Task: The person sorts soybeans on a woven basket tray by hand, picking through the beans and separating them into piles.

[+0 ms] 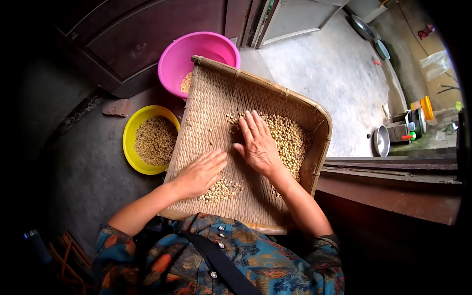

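Observation:
A woven bamboo winnowing basket (216, 101) with a raised rim lies across my lap. A heap of pale beans (291, 142) fills its right side, and a smaller patch of beans (221, 191) lies near me. My right hand (256, 142) rests palm down at the left edge of the heap, fingers stretched out and touching some beans. Held flat with its fingers together and extended, my left hand (201, 174) is just above the smaller patch. Neither hand grips anything; both palms are hidden.
A yellow basin (129, 142) of small brownish pieces stands on the floor at left. Behind the basket is a pink basin (172, 61) with some pale pieces. A brick (116, 107) lies by the dark door (147, 39). At right runs a door sill (393, 189).

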Available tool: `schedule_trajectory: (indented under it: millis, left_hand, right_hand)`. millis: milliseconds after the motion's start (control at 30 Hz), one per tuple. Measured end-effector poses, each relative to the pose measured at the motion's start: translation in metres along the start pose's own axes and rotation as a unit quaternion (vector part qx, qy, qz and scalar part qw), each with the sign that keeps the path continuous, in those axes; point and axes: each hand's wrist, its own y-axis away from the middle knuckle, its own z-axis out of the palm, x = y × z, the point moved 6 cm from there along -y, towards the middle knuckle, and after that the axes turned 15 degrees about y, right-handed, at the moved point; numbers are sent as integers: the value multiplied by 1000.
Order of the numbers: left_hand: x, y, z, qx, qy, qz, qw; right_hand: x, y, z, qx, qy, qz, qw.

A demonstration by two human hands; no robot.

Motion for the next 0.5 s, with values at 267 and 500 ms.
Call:
schedule_trajectory:
  millis: [267, 500]
  left_hand:
    - [13, 22, -15, 57, 121, 80, 988]
    - [-21, 6, -71, 229, 139, -14, 963]
  right_hand:
    - [-42, -7, 27, -36, -12, -78, 996]
    - [-69, 21, 15, -88, -41, -104, 990]
